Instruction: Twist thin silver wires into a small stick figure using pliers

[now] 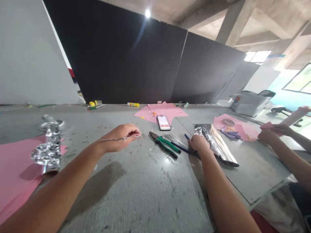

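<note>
Left hand [120, 139] pinched a thin twisted wire [114, 139] clear of the bench [136, 194]; right hand [199, 144] pressed on an aluminium foil sheet [215, 144], pinning it. Green-handled pliers [165, 145] lay between them, within reach of either.

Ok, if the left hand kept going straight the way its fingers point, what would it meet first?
The left hand would probably reach the blurred rectangular item on the pink paper first, with the green-handled pliers just below that line; depth is unclear.
</note>
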### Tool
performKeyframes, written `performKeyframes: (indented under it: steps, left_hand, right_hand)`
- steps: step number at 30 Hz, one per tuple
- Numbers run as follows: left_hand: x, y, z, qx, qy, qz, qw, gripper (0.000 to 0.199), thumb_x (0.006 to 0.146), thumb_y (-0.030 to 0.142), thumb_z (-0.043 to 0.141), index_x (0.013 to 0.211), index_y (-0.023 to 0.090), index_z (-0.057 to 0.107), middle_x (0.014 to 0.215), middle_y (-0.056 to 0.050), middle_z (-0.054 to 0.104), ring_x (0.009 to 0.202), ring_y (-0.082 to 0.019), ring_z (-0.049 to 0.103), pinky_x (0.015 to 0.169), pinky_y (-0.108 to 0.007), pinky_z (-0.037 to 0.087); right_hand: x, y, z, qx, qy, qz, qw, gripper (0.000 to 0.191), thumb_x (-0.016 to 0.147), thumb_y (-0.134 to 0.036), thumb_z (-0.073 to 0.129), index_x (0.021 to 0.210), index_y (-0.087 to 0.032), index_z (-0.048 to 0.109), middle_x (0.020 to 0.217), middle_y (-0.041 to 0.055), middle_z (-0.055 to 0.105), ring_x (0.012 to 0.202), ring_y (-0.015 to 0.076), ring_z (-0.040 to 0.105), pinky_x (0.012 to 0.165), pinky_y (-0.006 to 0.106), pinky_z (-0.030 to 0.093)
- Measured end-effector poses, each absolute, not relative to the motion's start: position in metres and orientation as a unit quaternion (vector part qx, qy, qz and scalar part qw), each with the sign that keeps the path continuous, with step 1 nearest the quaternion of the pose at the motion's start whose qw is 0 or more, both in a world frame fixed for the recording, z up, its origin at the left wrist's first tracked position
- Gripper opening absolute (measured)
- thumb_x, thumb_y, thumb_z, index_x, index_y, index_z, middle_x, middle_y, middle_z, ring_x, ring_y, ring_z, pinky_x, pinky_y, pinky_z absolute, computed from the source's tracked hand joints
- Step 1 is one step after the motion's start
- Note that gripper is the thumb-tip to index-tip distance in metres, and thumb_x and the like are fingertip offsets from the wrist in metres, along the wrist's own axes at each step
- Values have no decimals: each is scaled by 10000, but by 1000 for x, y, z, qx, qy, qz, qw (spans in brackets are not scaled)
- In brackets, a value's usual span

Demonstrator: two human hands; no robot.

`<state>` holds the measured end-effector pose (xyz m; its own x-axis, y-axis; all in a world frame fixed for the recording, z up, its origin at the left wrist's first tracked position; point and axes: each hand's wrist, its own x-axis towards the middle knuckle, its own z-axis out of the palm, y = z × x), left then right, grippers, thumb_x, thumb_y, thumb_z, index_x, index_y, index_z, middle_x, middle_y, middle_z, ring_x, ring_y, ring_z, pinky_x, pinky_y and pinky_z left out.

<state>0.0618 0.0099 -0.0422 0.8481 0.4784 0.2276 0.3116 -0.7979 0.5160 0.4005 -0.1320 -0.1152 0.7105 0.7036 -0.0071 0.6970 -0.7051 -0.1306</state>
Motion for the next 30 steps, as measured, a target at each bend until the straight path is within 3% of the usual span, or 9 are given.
performKeyframes:
  steps: [4,6,9,13,16,20,23,27,30]
  left_hand:
    - [64,-3,-43,926,214,169,259,203,890,319,490,759,189,575,715,-9,531,638,-146,450,597,-254,356]
    - [59,-13,-44,910,245,170,289,219,910,364,471,798,199,562,696,8,495,623,-143,428,575,-246,340]
    - [37,-24,-53,865,300,174,364,269,922,447,473,800,213,526,672,31,446,605,-137,424,553,-237,340]
    - [-8,-31,-85,753,356,253,492,329,923,508,484,780,212,492,654,34,473,602,-131,469,587,-246,403]
    - [-36,-32,-114,673,411,334,517,339,904,528,510,778,213,489,640,36,493,540,-121,476,540,-247,417]
    - [-47,-37,-133,670,475,346,455,296,870,511,563,854,215,548,516,60,488,430,-115,445,446,-227,362]
    - [-44,-44,-131,705,464,337,417,253,883,454,559,905,205,596,555,48,532,468,-119,487,478,-234,398]
    - [-43,-50,-126,773,397,407,281,175,902,348,563,864,196,641,751,-10,633,669,-135,568,609,-251,454]
    - [-46,-50,-126,769,379,459,231,132,903,278,563,836,189,633,750,-14,617,659,-121,546,601,-250,442]
  right_hand:
    - [386,-138,-100,-912,-397,-30,99,236,941,-313,577,1100,-144,622,1089,103,654,935,214,654,774,378,543]
    - [373,-144,-84,-892,-424,-79,133,186,956,-263,504,1005,-126,619,1028,176,657,892,261,663,674,360,497]
    - [349,-148,-69,-845,-478,-144,191,230,994,-291,373,1099,-166,536,1118,161,624,869,261,664,604,339,458]
    - [311,-140,-78,-657,-650,-181,335,175,929,-201,455,1099,-180,492,942,93,659,798,216,671,662,328,506]
    - [280,-134,-92,-530,-753,-137,364,185,881,-84,464,1007,-215,498,1008,91,669,940,196,666,812,331,534]
    - [249,-136,-96,-459,-838,-48,291,308,828,39,436,971,-218,525,1123,98,674,1094,210,625,886,379,542]
    - [235,-140,-95,-452,-859,-1,242,405,781,88,413,1026,-208,539,1239,110,644,1210,223,575,950,416,525]
    - [221,-144,-99,-439,-862,93,237,472,777,70,391,1131,-214,522,1319,106,609,1261,195,544,1004,408,503]
    - [211,-148,-103,-418,-868,158,215,521,744,32,403,1190,-214,514,1364,107,587,1289,197,527,1038,425,482]
